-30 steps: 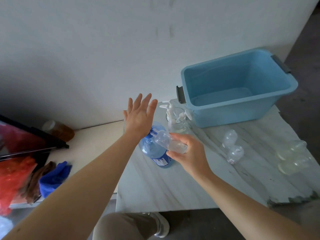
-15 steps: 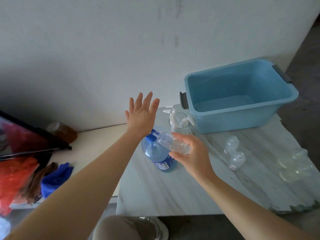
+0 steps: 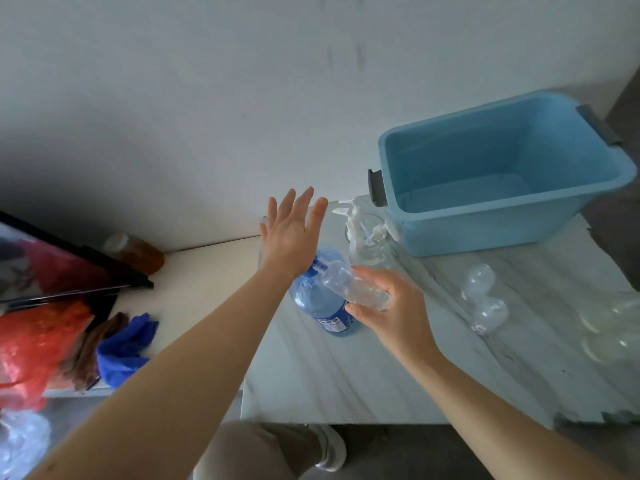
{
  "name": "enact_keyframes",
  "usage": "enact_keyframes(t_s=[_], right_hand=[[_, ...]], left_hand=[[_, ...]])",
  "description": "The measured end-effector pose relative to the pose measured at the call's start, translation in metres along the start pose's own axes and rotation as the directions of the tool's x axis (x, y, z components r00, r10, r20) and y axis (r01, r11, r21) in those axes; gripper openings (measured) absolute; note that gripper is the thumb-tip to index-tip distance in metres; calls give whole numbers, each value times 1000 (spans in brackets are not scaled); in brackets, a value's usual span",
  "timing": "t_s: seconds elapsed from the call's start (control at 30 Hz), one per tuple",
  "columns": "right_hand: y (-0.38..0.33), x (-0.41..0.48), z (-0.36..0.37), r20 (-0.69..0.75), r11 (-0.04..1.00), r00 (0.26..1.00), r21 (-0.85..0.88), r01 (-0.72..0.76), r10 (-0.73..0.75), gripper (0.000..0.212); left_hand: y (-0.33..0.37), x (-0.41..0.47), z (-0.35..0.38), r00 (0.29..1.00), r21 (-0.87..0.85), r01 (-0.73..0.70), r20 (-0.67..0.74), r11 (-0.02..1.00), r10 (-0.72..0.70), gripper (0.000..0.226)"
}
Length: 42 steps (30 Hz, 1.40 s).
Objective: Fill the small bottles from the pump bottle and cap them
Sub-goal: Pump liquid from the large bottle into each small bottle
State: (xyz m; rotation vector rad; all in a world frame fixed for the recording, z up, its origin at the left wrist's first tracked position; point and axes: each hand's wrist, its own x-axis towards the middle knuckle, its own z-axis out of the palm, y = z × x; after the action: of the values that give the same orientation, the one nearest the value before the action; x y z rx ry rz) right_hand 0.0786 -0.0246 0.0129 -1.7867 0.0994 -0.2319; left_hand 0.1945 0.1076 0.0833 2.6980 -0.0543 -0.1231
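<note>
A blue pump bottle (image 3: 320, 304) stands on the marble table (image 3: 398, 368). My left hand (image 3: 292, 233) lies flat with straight fingers over its pump head. My right hand (image 3: 391, 306) grips a small clear bottle (image 3: 349, 284), tilted with its mouth against the blue spout. Two small clear bottles (image 3: 483, 296) lie to the right. A glass (image 3: 367, 244) with white pump caps stands behind the pump bottle.
A light blue tub (image 3: 502, 174) stands at the back right by the wall. More clear bottles (image 3: 609, 327) lie at the right edge. Left of the table are a blue cloth (image 3: 124, 344), a red bag (image 3: 31, 341) and an amber jar (image 3: 135, 252). My knee and shoe show below.
My left hand stays flat over the pump and has shifted slightly. My right hand keeps the small bottle at the spout. The camera tilted a little.
</note>
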Motion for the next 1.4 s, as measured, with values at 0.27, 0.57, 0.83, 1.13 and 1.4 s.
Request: enact_keyframes(t_s=[0.27,0.57,0.83,1.13,1.4], right_hand=[[-14,0,-1,-36,999,999,-38,7,-9,52],[-15,0,-1,-59,999,998,-35,21,-24,52],[-3,0,3,-62,1000,998,-9,-17,16,53],[-9,-1,1,-45,999,999,-40,-19,17,52],[-20,2,-2,-50,999,999,-46,9,-11,51]], left_hand=[[7,-2,-16,999,-1,-26,-21,1000,26,57],[9,-4,-17,997,-12,-65,-43,998,65,59],[1,0,-2,999,1,-34,-36,999,34,60],[2,-4,-5,999,24,-33,-10,999,33,59],[10,-4,-22,994,21,-97,-48,995,97,57]])
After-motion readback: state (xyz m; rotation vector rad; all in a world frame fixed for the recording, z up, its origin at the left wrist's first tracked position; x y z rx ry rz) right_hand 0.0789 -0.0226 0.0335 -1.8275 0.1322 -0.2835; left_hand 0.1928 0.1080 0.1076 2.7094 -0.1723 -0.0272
